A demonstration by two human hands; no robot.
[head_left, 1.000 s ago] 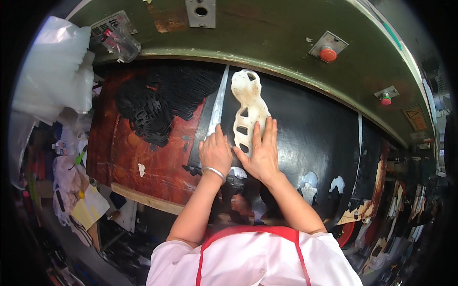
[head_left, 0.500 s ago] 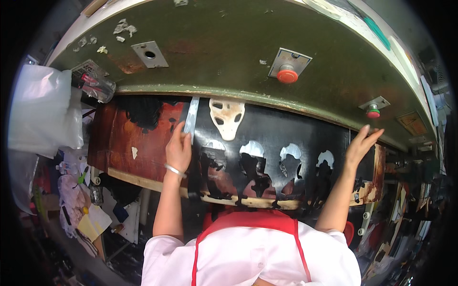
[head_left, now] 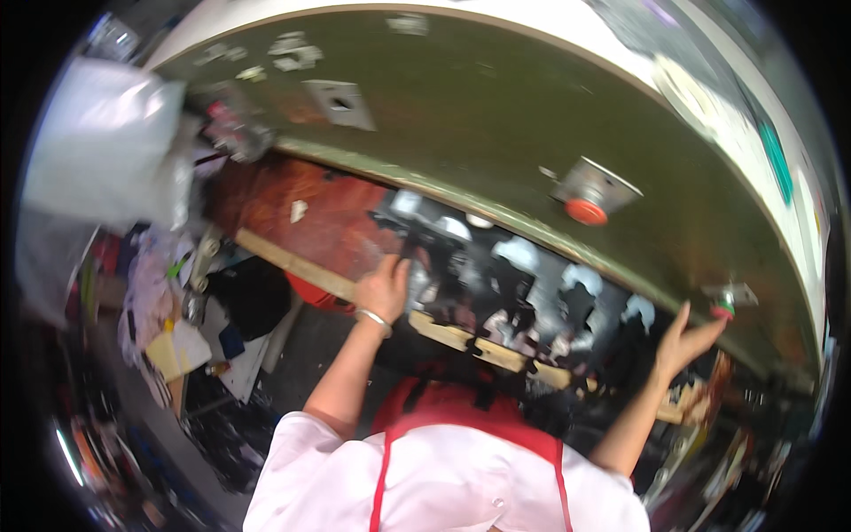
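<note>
Worker [head_left: 443,483] in a red apron [head_left: 479,412] leans to a green beam [head_left: 479,106], arms spread wide; the right hand [head_left: 684,348], thumb well apart from its fingers and nothing seen in it, reaches to a small pinkish-red button with a green collar [head_left: 723,309], though blur hides whether they touch; the left hand [head_left: 381,288] is at the near left end of a black sheet [head_left: 542,282] riddled with cut-outs, and whether it pinches the edge or merely rests there cannot be told; the sheet lies over a reddish board [head_left: 332,208], its far side hidden by the beam, where a pale piece [head_left: 479,220] just peeps out; good practice here, by the look of it, means meeting the button squarely, keeping the left fingers clear of the beam's underside, and leaving the sheet flat and undisturbed.
</note>
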